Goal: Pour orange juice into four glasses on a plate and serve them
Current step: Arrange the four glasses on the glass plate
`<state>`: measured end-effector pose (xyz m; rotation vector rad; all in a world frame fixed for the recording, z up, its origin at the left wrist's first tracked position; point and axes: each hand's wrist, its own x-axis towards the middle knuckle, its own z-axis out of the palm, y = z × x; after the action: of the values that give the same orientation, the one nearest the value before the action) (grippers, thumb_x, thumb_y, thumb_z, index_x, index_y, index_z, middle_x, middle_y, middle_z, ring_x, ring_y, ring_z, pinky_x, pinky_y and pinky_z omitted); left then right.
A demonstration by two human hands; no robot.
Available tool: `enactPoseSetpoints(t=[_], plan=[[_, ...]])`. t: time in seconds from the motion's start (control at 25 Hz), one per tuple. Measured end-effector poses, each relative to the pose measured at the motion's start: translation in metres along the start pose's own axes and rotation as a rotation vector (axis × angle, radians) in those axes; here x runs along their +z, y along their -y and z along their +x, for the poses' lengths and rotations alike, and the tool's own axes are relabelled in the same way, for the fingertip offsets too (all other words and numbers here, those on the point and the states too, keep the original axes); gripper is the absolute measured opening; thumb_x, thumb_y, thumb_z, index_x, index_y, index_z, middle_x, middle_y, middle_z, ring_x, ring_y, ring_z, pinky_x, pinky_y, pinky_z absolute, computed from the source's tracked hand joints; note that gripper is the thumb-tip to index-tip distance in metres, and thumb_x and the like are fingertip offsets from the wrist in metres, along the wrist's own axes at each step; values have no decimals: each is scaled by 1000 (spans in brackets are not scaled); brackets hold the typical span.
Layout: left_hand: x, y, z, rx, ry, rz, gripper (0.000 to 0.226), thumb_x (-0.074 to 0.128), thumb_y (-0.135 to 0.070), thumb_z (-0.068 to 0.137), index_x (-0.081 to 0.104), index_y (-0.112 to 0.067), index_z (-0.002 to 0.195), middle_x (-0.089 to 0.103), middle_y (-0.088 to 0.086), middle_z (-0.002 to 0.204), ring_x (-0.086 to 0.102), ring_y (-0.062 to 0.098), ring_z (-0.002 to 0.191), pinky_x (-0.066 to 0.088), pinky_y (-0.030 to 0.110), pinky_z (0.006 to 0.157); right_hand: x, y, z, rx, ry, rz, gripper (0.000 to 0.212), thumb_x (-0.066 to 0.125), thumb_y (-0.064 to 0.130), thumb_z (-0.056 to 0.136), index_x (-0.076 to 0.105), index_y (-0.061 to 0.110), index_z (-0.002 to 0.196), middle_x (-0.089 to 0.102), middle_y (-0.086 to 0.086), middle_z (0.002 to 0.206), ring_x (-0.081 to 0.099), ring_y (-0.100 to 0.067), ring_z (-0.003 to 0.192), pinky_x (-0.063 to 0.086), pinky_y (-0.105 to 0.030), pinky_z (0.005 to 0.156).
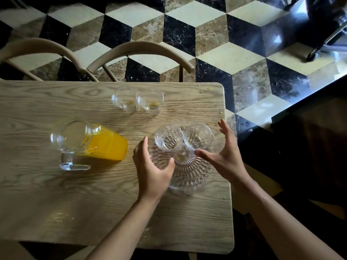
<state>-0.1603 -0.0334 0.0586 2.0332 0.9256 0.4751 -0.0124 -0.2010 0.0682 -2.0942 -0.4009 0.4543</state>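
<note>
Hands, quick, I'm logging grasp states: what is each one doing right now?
Left hand: open, fingers curled at the left rim of the glass plate, gripping nothing clearly.
Right hand: open, fingers spread over the plate's right side, holding nothing.

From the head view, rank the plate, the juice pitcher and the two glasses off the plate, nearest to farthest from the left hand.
1. Plate: under the left hand, at its right.
2. Juice pitcher: to the hand's left.
3. Two glasses off the plate: far side of the table, together; the right one looks marginally nearer.
</note>
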Motion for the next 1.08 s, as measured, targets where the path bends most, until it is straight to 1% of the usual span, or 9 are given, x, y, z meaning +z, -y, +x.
enactPoseSetpoints(t=[0.12, 0.24, 0.36, 0.56, 0.64, 0.72, 0.8, 0.92, 1.08], plan=[[-22, -33, -4, 73, -39, -47, 92, 74, -43, 77, 41, -1, 153, 48, 16, 145, 49, 33, 135, 49, 50, 104, -11, 28, 8, -66, 25, 10, 122, 79, 65, 65, 23, 15, 160, 33, -8, 161, 31, -15, 147, 28, -36, 122], [-45, -64, 9, 158, -140, -50, 83, 75, -43, 81, 48, 1, 147, 53, 16, 140, 54, 32, 129, 51, 45, 103, -16, 54, 27, -178, 101, -35, 115, 72, 73, 70, 23, 17, 159, 33, -7, 161, 31, -18, 147, 30, -44, 121], [-76, -91, 40, 244, -195, -25, 79, 77, -44, 82, 51, 0, 143, 56, 10, 138, 57, 25, 126, 51, 37, 102, -14, 89, 55, -277, 200, -48, 113, 71, 72, 70, 24, 20, 158, 33, -5, 161, 31, -17, 146, 30, -42, 121], [-137, -134, 101, 282, -139, -59, 79, 80, -51, 76, 50, -21, 142, 61, 0, 135, 60, 11, 126, 51, 29, 101, -1, 145, 93, -439, 278, -64, 108, 85, 52, 72, 29, 13, 157, 37, -8, 157, 35, -16, 142, 29, -28, 114], [-155, -139, 123, 304, -101, -9, 80, 80, -52, 75, 51, -22, 143, 62, 0, 136, 59, 9, 127, 50, 28, 104, 1, 149, 104, -449, 285, -43, 106, 88, 42, 72, 31, 12, 156, 39, -10, 156, 38, -17, 139, 30, -25, 112], [-175, -127, 153, 307, -73, 12, 82, 81, -53, 73, 54, -19, 142, 63, 1, 136, 59, 7, 127, 51, 32, 107, 6, 147, 118, -427, 289, -7, 109, 86, 51, 69, 31, 14, 155, 39, -8, 157, 42, -19, 140, 35, -31, 114], [-191, -101, 186, 279, -9, 11, 85, 85, -52, 70, 55, -19, 142, 63, 1, 136, 59, 4, 125, 51, 30, 107, 18, 135, 134, -374, 320, 3, 117, 81, 62, 61, 31, 15, 155, 37, -6, 159, 45, -22, 138, 41, -40, 113], [-197, -48, 223, 213, 133, 32, 87, 96, -33, 71, 53, -18, 146, 63, 2, 138, 59, 11, 129, 49, 33, 111, 33, 105, 152, -235, 357, -8, 117, 87, 49, 56, 33, 16, 155, 40, -3, 157, 50, -22, 132, 49, -43, 107], [-187, 28, 252, 58, 297, -15, 95, 96, -18, 67, 49, -14, 149, 60, 6, 140, 57, 16, 134, 47, 41, 117, 45, 70, 170, -127, 416, -108, 108, 93, 24, 63, 35, 19, 154, 45, -2, 151, 57, -22, 123, 55, -41, 99]])
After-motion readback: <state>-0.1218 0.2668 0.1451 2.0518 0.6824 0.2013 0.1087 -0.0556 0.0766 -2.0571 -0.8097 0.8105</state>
